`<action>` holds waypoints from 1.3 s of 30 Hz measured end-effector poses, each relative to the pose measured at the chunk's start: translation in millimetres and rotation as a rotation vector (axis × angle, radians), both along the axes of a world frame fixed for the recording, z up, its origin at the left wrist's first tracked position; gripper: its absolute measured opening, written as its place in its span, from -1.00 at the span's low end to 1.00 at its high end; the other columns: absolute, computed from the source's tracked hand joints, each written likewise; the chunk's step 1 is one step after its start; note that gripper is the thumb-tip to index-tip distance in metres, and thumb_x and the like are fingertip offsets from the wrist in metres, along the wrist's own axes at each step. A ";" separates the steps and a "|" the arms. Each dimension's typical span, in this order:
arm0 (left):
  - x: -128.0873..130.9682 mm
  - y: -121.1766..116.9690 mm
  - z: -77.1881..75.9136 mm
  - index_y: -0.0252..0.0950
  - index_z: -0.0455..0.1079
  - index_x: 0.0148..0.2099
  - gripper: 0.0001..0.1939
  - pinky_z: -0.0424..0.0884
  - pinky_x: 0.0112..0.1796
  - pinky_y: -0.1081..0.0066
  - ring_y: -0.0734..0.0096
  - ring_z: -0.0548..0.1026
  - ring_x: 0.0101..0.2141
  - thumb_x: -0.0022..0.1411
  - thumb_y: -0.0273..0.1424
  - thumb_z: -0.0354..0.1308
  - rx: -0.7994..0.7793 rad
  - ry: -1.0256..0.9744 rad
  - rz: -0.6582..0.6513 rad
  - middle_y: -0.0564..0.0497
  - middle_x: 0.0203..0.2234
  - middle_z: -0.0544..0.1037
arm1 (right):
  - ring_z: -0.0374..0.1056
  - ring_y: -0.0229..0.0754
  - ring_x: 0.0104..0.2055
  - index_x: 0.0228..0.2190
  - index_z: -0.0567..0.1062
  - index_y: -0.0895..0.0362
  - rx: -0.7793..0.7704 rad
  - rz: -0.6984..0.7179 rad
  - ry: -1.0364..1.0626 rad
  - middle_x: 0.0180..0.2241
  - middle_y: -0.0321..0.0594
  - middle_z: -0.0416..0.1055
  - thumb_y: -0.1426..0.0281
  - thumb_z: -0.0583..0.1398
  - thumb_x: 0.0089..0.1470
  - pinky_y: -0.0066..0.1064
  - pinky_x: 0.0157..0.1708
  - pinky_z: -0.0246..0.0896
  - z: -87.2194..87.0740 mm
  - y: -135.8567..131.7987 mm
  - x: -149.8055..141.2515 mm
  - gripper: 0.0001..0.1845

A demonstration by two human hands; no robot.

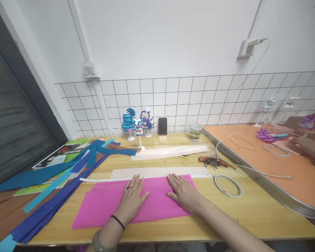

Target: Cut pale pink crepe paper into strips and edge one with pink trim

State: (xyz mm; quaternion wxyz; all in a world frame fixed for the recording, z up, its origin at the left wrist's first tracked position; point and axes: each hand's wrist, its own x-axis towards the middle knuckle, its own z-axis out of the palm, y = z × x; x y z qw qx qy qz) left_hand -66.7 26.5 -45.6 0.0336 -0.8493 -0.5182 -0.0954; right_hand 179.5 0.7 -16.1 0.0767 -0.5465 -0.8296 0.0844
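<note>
**Pressing flat on pink paper (154,203)**

Resting on the paper with the left hand (133,197): palm down, fingers stretched toward the far edge, thumb angled out. Mirroring this with the right hand (183,193), likewise spread flat, nearer the paper's right end. Gripping nothing with either; bearing down rather than pinching, most likely to stop a thin, light layer from sliding or curling. Set apart from each other, probably for even pressure along the length.

Lined up at the far edge with a narrow white strip (94,180), visible past both ends of the pink, perhaps as a straight guide. Reaching about to that line with the fingertips. Just beyond it, a pale strip (157,172), laid nearly parallel. Stretched lengthwise on the wooden table (233,218), close to its front edge, between a heap of dark blue strips (55,206) at the left and a ring of tape (238,188) at the right, apparently placed within easy reach.

In looks, bright magenta pink, long and roughly rectangular, slanted at the left end, matte, with a few dark specks scattered over the surface. Slightly stepped in outline at the upper left, suggesting more than one layer. Hard to tell from this angle whether folded over or stacked from separate sheets.
</note>
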 end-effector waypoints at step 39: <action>1.8 -4.0 7.6 -0.34 0.00 0.22 -0.35 -0.05 0.12 0.11 0.16 -0.08 0.18 0.24 -0.03 -0.28 -0.079 -0.056 0.001 -0.18 0.19 0.00 | 0.31 -0.07 -0.11 0.01 0.31 0.17 0.074 -0.141 0.144 -0.16 -0.05 0.42 0.20 -0.10 0.12 -0.30 -0.11 0.13 6.1 27.9 69.1 -0.49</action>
